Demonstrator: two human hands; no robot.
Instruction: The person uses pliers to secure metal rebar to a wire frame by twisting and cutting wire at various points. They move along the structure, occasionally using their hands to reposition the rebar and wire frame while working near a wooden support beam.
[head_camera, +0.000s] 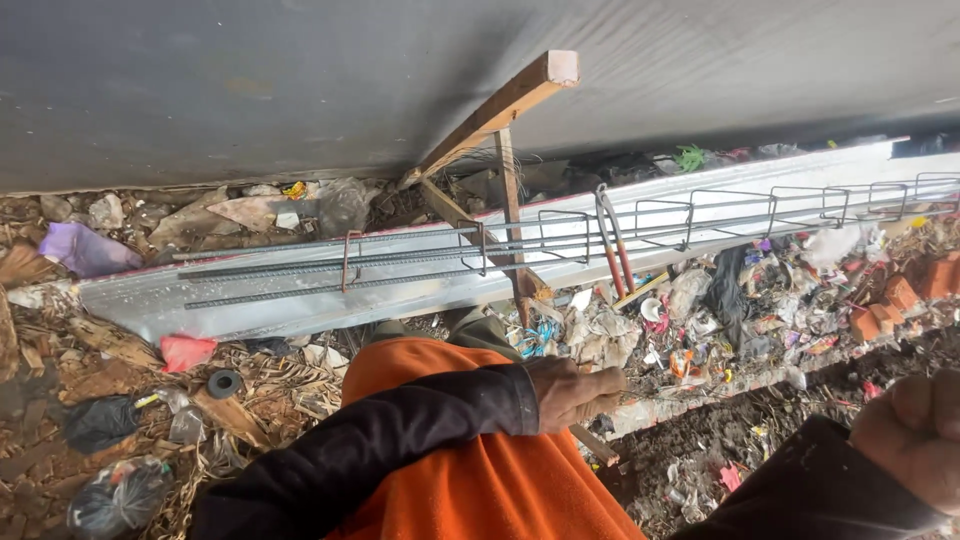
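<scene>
The left hand (575, 393) sits low in the middle of the view, at the end of a dark sleeve that crosses an orange garment (470, 470); its fingers (600, 385) are curled into a loose fist around the near end of a thin wooden stick (597, 445), which pokes out below the hand toward the ground. The right hand (915, 435) shows only in part at the right edge of the view; its fingers are bent inward, but whether they grip anything cannot be told, since the frame cuts them off.

Beyond the hands a long pale metal sheet (250, 300) lies across the ground from left to right, along the foot of a grey wall (250, 90); on top of it rests a rebar cage (560, 240), long ribbed bars running lengthwise with rectangular stirrups standing upright along them. A pair of pincers with red handles (612, 240) hangs on the cage near its middle, handles pointing down toward the litter. A wooden brace (500, 110) leans against the wall just behind the cage.

The ground (700, 330) around is strewn with plastic scraps, dry leaves and rubbish; a small black roll of tape (224, 382) lies left of the orange garment, and broken red bricks (900, 295) lie near the right edge.
</scene>
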